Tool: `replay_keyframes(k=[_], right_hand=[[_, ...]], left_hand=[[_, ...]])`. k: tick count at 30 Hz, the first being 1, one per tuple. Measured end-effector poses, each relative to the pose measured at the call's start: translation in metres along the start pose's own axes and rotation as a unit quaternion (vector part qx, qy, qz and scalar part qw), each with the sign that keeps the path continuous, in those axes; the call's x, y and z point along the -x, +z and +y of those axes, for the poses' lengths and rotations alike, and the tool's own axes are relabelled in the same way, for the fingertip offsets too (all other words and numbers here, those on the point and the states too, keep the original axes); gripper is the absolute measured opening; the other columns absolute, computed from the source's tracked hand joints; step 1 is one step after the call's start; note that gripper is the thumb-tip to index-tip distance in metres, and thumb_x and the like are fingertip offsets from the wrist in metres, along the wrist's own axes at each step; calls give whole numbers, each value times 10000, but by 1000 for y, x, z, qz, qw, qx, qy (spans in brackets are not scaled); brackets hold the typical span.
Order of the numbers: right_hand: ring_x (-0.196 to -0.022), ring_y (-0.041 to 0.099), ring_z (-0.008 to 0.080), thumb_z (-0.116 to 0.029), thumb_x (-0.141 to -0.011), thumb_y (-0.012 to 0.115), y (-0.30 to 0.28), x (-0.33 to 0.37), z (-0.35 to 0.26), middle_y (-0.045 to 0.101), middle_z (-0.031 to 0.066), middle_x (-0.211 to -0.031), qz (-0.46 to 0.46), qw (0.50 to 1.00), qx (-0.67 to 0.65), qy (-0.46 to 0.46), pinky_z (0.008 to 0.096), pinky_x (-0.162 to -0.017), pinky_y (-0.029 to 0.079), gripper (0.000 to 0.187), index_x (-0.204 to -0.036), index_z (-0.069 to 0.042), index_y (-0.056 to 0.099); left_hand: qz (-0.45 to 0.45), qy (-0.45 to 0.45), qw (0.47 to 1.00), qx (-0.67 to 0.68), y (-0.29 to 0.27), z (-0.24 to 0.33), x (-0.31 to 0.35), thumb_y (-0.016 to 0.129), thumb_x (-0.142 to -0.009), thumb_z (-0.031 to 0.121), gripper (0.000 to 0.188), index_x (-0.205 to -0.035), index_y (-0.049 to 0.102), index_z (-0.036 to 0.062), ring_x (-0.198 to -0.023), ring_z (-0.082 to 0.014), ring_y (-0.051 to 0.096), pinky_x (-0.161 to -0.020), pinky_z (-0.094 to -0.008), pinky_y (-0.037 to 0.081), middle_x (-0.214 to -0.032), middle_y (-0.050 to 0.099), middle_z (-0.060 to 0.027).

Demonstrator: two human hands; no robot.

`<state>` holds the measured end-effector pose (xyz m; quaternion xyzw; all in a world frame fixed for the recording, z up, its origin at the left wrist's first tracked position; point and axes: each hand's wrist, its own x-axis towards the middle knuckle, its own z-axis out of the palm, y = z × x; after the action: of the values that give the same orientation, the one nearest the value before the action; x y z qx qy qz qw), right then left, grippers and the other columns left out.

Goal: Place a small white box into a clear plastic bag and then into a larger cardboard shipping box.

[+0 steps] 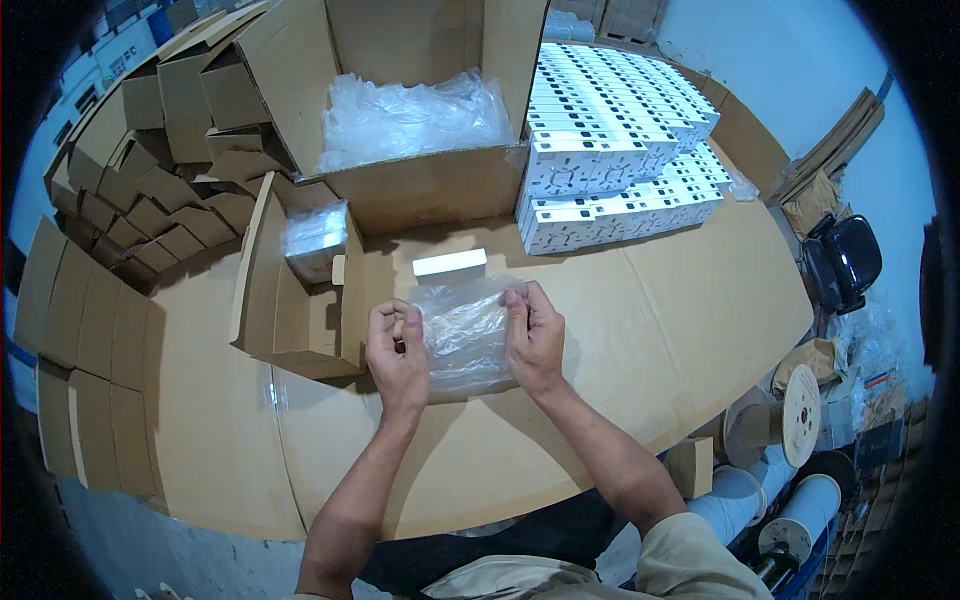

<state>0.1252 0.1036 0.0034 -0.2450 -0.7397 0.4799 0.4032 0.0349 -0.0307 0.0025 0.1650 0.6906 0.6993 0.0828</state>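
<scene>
Both my hands hold a clear plastic bag (466, 335) by its two sides, stretched flat above the cardboard-covered table (640, 330). My left hand (398, 352) has its fingers curled and thumb pressed on the bag's left edge. With thumb and fingers, my right hand (535, 338) pinches the upper right edge. Just beyond the bag lies a small white box (450, 266), its near side partly hidden by the bag. To the left of my left hand stands an open brown carton (262, 315). Plastic-wrapped packs (316, 240) sit in its far end.
A large open carton (430, 185) at the back holds a heap of clear plastic bags (415, 118). White printed boxes (620, 165) are stacked at the back right. Several brown cartons (150, 190) are piled at the left. Spools (800, 415) stand beyond the table's right edge.
</scene>
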Motion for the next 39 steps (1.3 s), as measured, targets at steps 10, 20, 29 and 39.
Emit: replay_keyframes(k=[10, 20, 29, 39], right_hand=[[-850, 643, 109, -113, -906, 729, -1, -4, 0, 677, 53, -915, -150, 974, -154, 74, 266, -736, 532, 182, -1006, -6, 620], [-688, 582, 46, -173, -963, 681, -5, -8, 8, 662, 1, -787, -160, 965, -183, 97, 224, -622, 471, 197, -1053, 1, 661], [-666, 519, 33, -182, -995, 640, 0, -3, 14, 627, -36, -730, -121, 986, -101, 47, 235, -602, 441, 188, -968, -3, 694], [-752, 558, 61, -200, -1004, 628, -14, -16, 22, 666, 1, -868, -98, 948, -262, 151, 224, -651, 457, 213, -994, 0, 701]], left_hand=[[-59, -55, 996, 29, 4, -9, 5, 692, -966, 248, 258, -1032, 666, -1, -735, -56, 585, -629, -232, 482, -850, 661, -16], [-15, 16, 1000, 21, 3, -8, 2, 551, -1050, 241, 258, -944, 597, 10, -644, -40, 452, -556, -232, 395, -753, 537, 29], [12, -1, 993, 118, -4, -15, -6, 628, -1004, 185, 172, -1030, 591, 20, -843, -79, 556, -741, -243, 466, -885, 611, 1], [-172, -44, 981, 83, 2, -3, 1, 817, -843, 123, 380, -1148, 617, 17, -925, -127, 659, -838, -285, 536, -1025, 689, -56]])
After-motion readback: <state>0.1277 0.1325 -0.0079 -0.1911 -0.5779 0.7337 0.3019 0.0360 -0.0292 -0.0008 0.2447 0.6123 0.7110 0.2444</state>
